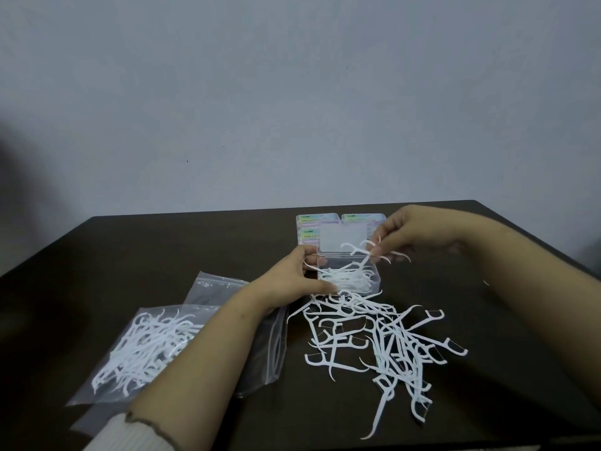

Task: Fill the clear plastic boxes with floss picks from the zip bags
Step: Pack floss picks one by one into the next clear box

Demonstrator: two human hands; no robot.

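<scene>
An open clear plastic box point(374, 277) stands mid-table with its lid point(341, 238) raised; several white floss picks lie inside. My left hand point(292, 276) grips the box's left side. Just above the box, my right hand point(413, 232) pinches a few floss picks point(361, 253). A loose pile of floss picks point(383, 340) is spread on the table in front of the box. At the left lies a zip bag point(143, 349) full of picks, partly under my left forearm.
Closed boxes with coloured labels point(344, 219) stand behind the open one. A second, flattened zip bag point(221, 284) lies beneath my left arm. The dark table point(162, 249) ends at a grey wall behind.
</scene>
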